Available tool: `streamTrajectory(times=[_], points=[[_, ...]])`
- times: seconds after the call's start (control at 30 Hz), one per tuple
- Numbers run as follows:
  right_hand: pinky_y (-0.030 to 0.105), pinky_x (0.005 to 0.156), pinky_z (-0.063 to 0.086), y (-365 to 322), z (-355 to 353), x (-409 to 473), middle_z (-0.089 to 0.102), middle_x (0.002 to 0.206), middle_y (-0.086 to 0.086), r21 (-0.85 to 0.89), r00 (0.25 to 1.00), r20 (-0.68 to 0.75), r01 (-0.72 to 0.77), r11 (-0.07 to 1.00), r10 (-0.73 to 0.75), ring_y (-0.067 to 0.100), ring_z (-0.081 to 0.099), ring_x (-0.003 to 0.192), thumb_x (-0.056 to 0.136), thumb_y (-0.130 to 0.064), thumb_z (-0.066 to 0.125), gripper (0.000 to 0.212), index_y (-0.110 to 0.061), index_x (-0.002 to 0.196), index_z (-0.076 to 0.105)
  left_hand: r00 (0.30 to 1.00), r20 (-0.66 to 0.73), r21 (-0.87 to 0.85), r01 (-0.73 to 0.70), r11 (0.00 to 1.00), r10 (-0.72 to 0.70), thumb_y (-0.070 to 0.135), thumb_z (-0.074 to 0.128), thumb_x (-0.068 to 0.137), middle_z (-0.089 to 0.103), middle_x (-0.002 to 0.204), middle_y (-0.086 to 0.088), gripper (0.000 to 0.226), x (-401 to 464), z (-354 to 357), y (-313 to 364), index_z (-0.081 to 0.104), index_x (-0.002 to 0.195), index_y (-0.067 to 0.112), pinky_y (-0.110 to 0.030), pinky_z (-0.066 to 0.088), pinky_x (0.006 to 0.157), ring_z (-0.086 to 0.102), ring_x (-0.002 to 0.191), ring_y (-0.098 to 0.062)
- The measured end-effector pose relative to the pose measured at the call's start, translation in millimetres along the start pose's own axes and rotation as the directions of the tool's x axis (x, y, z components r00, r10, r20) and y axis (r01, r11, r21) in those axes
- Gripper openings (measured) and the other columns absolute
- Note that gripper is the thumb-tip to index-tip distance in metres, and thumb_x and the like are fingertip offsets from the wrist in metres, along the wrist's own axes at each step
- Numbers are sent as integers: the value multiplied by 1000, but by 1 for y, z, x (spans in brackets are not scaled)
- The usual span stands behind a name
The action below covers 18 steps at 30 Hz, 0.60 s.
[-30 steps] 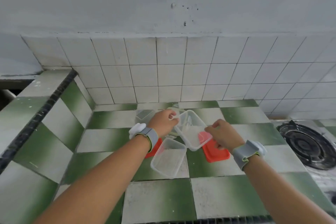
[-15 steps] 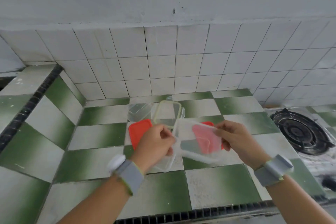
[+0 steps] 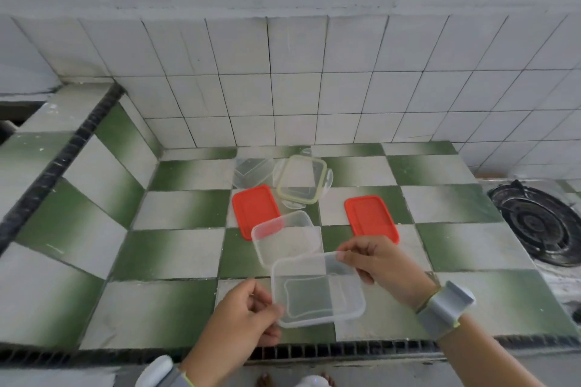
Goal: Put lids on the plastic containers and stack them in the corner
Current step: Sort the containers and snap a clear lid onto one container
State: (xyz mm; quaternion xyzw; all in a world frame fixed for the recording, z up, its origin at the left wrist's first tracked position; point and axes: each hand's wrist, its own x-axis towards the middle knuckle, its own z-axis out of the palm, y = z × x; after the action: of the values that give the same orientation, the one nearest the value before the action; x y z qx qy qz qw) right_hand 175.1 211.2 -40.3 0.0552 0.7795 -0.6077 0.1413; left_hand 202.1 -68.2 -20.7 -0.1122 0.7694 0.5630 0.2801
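Note:
Both hands hold one clear rectangular plastic container [image 3: 317, 289] above the counter's front edge. My left hand [image 3: 242, 317] grips its near left corner, my right hand [image 3: 380, 261] its far right edge. A second clear container [image 3: 287, 237] sits on the counter just behind it. Two red lids lie flat: one red lid [image 3: 255, 209] on the left, partly under the second container, the other red lid [image 3: 371, 218] on the right. Further back lie a clear lid with a yellow-green rim [image 3: 301, 179] and another clear container [image 3: 251, 171].
The green and white checkered counter [image 3: 176, 248] meets the white tiled wall in a corner [image 3: 158, 151] at the back left. A raised ledge [image 3: 50, 148] runs along the left. A black gas burner [image 3: 540, 223] sits at the right.
The held container has come down and toward me, to the counter's front edge. My right hand now grips its far edge. The camera has tilted downward.

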Motion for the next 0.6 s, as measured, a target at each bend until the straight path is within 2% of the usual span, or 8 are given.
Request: streamTrajectory(times=[0.13,0.3,0.47,0.53,0.6], points=[[23,45,35,-9,4,21,60,61,2,74,998,-2,-59,996,59,10,40,45,93,-18,69,12,-11,90,78,997,-53,-65,-55,996,52,-2,70,93,65,69,-12,11,19,-4,5,58,93,-2,-42,67,65,69,58,-20],[22,43,34,-16,5,39,53,70,17,37,995,-84,-53,998,56,12,39,45,94,-14,67,12,-6,93,75,991,-67,-81,-119,990,114,8,73,93,68,74,-12,13,41,-13,18,61,95,2,-38,66,69,72,65,-20],[22,43,35,-19,2,42,51,58,6,5,995,-67,-73,997,73,12,39,42,94,-18,68,14,-6,92,74,992,-46,-65,-121,991,118,14,78,90,68,76,-13,21,48,-21,18,65,97,0,-41,67,69,71,63,-20],[24,42,36,-29,-8,45,53,53,-2,9,993,-72,-97,995,97,12,40,40,93,-28,69,21,-7,89,74,982,-100,-11,-163,987,161,24,80,88,66,76,-9,25,51,-32,27,68,94,3,-36,65,62,68,61,-19],[26,45,39,-43,-25,62,58,53,-4,-3,981,-169,-92,996,90,14,44,41,93,-33,69,26,-8,85,73,946,-200,54,-249,967,254,28,76,91,63,74,-8,26,64,-45,51,69,91,3,-32,58,55,63,58,-19]])
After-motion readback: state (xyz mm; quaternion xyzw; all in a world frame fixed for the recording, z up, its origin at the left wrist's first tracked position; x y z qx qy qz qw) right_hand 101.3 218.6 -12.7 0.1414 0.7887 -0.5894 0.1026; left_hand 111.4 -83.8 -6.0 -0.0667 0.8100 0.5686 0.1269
